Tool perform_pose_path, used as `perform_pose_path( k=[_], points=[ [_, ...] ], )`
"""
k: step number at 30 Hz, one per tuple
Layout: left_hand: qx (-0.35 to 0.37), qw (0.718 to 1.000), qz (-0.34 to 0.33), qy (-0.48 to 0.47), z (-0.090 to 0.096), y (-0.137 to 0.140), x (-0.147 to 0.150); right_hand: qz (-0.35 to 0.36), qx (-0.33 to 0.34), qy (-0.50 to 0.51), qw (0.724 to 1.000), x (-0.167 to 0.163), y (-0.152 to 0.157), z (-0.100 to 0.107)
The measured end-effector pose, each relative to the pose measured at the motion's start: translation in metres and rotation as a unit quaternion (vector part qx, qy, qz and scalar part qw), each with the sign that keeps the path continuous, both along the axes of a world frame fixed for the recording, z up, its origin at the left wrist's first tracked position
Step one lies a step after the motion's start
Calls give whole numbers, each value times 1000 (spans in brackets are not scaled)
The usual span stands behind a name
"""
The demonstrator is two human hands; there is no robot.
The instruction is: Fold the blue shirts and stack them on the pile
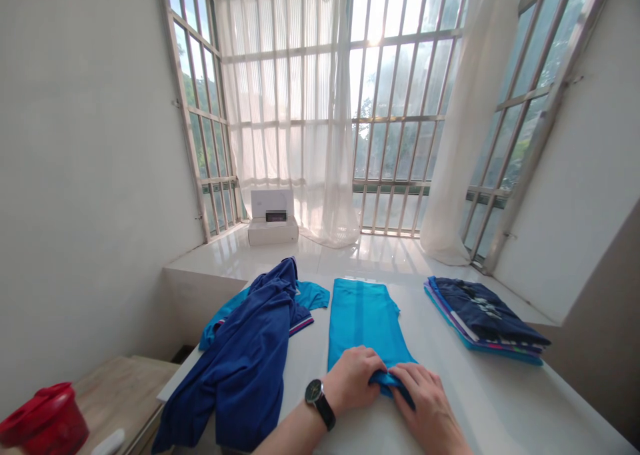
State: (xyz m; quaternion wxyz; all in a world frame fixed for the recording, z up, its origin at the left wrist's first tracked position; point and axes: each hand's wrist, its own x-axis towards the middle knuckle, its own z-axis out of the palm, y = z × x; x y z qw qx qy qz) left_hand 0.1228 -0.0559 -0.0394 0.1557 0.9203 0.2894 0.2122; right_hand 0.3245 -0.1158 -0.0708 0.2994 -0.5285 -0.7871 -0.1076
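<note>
A bright blue shirt [367, 315] lies flat on the white table in front of me, its shape long and narrow. At its near end, my left hand [356, 373] is closed on the fabric, and a black watch [315, 392] is on that wrist. Close beside it, my right hand [423, 398] also pinches the near edge, where the cloth is bunched between thumb and fingers. Left of this shirt lies a loose dark blue polo shirt [245, 355]. Partly hidden beneath the polo is another bright blue garment [315, 295].
A stack of folded clothes [487, 315] sits on the table [425, 301] at the right. On the window ledge stands an open white box [273, 231]. Low at the left, a red bucket [45, 421] rests on a wooden surface [120, 391]. Sheer curtains [320, 108] hang before barred windows.
</note>
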Motion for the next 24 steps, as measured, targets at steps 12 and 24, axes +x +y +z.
perform_pose_path(
  k=[12,24],
  points=[
    [77,996,-35,41,4,1,-3,-5,-97,57,994,-5,-2,1],
    [37,990,-21,137,32,-17,-51,17,-76,41,996,-7,-20,14]
  ],
)
